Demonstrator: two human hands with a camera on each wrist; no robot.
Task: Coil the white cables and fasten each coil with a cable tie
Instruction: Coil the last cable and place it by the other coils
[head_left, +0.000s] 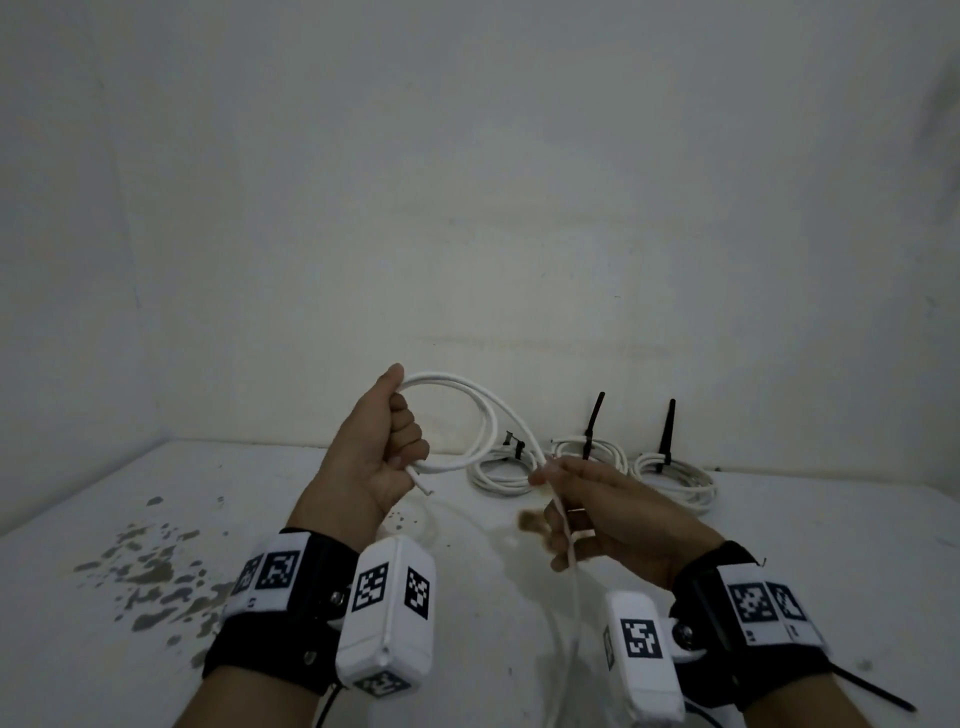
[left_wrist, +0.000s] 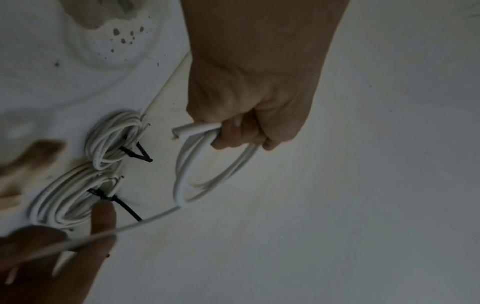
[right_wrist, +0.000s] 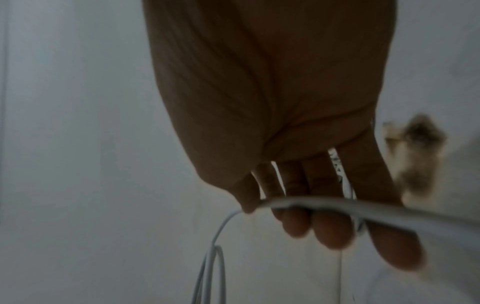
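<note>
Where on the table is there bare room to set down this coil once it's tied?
Free: the table in front of the three tied coils, right of the right hand. Also the stained patch left of the left hand. Crowded: the back edge by the wall, where those coils lie.

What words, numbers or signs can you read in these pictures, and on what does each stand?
No readable words or numbers.
Wrist bands: black-and-white square code patterns, no letters; tiny marks beneath, too small to read.
White camera boxes: the same code squares only.
White cable and black ties: no print visible.
</note>
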